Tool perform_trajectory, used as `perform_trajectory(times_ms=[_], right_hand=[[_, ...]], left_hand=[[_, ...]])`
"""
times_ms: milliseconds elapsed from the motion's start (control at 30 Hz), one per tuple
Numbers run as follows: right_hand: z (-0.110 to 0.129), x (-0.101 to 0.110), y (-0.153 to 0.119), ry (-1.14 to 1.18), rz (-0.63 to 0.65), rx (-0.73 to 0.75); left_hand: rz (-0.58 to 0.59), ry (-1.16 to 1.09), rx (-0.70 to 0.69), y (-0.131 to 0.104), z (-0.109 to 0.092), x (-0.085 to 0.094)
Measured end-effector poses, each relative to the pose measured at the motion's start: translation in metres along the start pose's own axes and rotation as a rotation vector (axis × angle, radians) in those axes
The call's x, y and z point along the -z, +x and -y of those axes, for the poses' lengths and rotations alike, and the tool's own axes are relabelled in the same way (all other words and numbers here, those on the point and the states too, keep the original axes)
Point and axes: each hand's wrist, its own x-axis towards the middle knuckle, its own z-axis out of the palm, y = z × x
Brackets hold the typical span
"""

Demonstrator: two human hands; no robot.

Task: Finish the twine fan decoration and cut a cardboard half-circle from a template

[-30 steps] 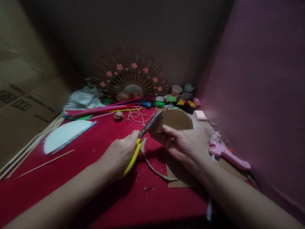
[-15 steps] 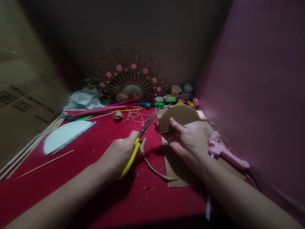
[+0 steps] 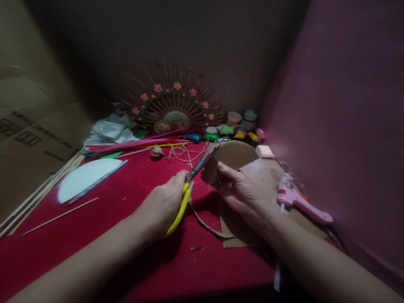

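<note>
My left hand [image 3: 166,202] is closed round the yellow handles of a pair of scissors [image 3: 180,212]. The blades point up and to the right, against the left edge of a rounded piece of cardboard [image 3: 236,153]. My right hand [image 3: 238,187] grips that piece by its lower edge, thumb on the near face and the other fingers mostly hidden behind. Below the scissors, a thin curled cardboard strip [image 3: 205,225] lies on the red cloth, its end reaching a flat cardboard sheet [image 3: 235,235].
A pink glue gun [image 3: 299,202] with a glue stick lies at the right. To the left are a white half-disc [image 3: 85,179], a thin stick [image 3: 61,216] and long sticks. Behind stand a flowered fan-shaped piece [image 3: 173,97], pipe cleaners [image 3: 135,145], twine [image 3: 184,153] and small coloured packets [image 3: 211,136].
The scissors have moved right and up to the cardboard's edge. The rounded piece has shifted slightly left and tilted in my right hand, uncovering more of a pale block behind it.
</note>
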Motion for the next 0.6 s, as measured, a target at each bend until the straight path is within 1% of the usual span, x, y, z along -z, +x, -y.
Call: perform_trajectory(times_ms=[233,400,600], right_hand=[[-0.0032,0.0004,0.0011,-0.008,0.040,0.006],[-0.0042,0.0029,0.0021,-0.011,0.051,-0.036],[-0.0053,0.0018,0.0026,-0.008,0.018,-0.048]], left_hand=[[-0.009,0.034,-0.006,0.0006,-0.0003,-0.0014],[0.024,0.054,0.020,0.0007,0.0031,-0.0041],[0.026,0.110,0.026,0.0007,0.0025,-0.0034]])
